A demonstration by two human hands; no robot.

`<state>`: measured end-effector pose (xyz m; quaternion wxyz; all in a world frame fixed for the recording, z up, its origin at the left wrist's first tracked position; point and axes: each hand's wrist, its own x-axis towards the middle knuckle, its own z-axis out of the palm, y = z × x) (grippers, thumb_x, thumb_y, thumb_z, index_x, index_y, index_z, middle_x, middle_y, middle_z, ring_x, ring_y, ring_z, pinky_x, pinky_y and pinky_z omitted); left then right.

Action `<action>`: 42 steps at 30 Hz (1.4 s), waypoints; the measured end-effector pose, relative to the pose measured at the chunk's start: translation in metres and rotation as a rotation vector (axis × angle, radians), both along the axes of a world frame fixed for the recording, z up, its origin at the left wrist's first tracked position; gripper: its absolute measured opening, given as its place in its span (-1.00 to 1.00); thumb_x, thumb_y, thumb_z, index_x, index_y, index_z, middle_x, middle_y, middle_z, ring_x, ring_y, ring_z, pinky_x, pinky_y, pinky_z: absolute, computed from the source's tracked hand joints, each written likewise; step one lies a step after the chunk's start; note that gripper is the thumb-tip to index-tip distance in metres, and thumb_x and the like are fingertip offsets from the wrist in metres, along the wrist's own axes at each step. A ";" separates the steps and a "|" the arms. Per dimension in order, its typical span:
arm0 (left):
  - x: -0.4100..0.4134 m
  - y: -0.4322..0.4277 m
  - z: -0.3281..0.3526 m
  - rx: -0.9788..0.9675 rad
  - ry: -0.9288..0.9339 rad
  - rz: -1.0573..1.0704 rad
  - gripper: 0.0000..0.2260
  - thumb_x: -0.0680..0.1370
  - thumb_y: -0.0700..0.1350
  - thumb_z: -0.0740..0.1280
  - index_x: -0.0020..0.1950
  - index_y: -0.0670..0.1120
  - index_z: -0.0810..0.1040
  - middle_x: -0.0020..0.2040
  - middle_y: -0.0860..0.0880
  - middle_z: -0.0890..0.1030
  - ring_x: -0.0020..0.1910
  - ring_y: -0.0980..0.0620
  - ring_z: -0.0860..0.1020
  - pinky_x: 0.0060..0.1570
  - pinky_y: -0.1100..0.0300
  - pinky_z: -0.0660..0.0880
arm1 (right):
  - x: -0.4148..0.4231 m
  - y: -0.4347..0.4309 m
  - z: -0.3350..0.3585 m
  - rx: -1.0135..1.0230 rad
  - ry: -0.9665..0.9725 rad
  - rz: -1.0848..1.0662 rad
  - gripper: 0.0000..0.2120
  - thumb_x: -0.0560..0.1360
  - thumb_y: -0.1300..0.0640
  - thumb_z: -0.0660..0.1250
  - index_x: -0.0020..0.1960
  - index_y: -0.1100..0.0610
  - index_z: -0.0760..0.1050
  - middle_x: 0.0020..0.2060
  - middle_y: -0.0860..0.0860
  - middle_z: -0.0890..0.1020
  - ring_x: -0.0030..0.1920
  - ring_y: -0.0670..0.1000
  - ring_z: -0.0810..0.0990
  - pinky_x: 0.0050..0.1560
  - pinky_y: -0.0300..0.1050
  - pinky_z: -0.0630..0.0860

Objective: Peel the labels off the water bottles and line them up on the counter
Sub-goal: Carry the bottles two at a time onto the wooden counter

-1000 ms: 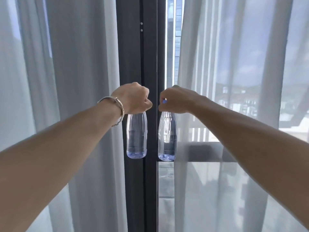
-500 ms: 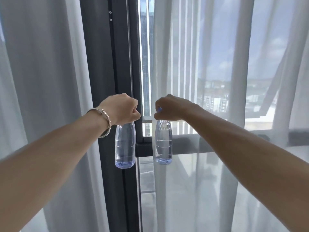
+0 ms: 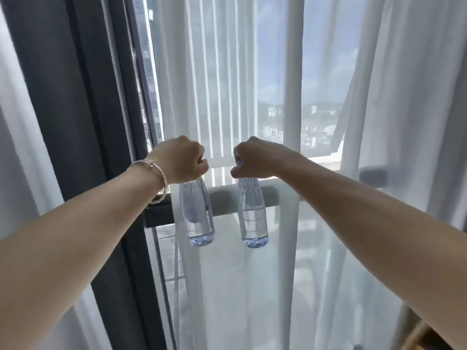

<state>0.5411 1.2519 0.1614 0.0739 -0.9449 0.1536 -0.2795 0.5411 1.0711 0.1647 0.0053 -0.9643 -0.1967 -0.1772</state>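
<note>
Water fills the lower part of each of two clear, label-free bottles hanging side by side in mid-air before a sheer curtain (image 3: 227, 72), the left bottle (image 3: 197, 213) gripped at its hidden neck by the closed left hand (image 3: 180, 159), the right bottle (image 3: 252, 213) likewise by the right hand (image 3: 255, 159).

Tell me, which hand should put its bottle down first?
Hard to pick: no counter shows. The left hand and right hand each grip a label-free bottle by the top, left bottle and right bottle hanging level. Maybe the right, since a wooden edge shows on its side.
</note>
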 end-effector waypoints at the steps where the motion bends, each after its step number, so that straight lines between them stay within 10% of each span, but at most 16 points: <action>1: 0.002 -0.005 -0.005 -0.006 0.016 -0.008 -0.73 0.57 -0.02 0.19 -0.19 -0.17 0.52 -0.32 -0.06 0.50 -0.36 -0.02 0.48 -0.38 0.20 0.35 | 0.002 -0.007 -0.006 0.005 0.011 -0.011 -0.78 0.48 0.02 0.30 -0.10 0.19 0.51 -0.16 0.08 0.54 -0.26 0.08 0.51 -0.36 -0.18 0.35; 20: -0.073 0.109 -0.051 0.010 0.127 0.406 -0.78 0.54 -0.04 0.20 -0.22 -0.12 0.50 -0.23 -0.05 0.52 -0.26 -0.12 0.52 -0.34 0.19 0.33 | 0.020 0.119 -0.064 0.049 0.186 0.398 -0.78 0.48 0.09 0.26 -0.14 0.24 0.56 -0.17 0.14 0.59 -0.22 0.09 0.53 -0.30 -0.17 0.39; 42: -0.393 0.388 -0.031 0.079 0.156 0.952 -0.74 0.55 0.02 0.14 -0.12 -0.09 0.55 -0.11 -0.03 0.56 -0.18 -0.06 0.54 -0.22 0.15 0.44 | -0.236 0.458 -0.029 -0.107 0.083 0.833 -0.77 0.50 0.05 0.26 -0.03 0.20 0.57 -0.08 0.09 0.58 -0.10 0.13 0.62 -0.10 -0.07 0.54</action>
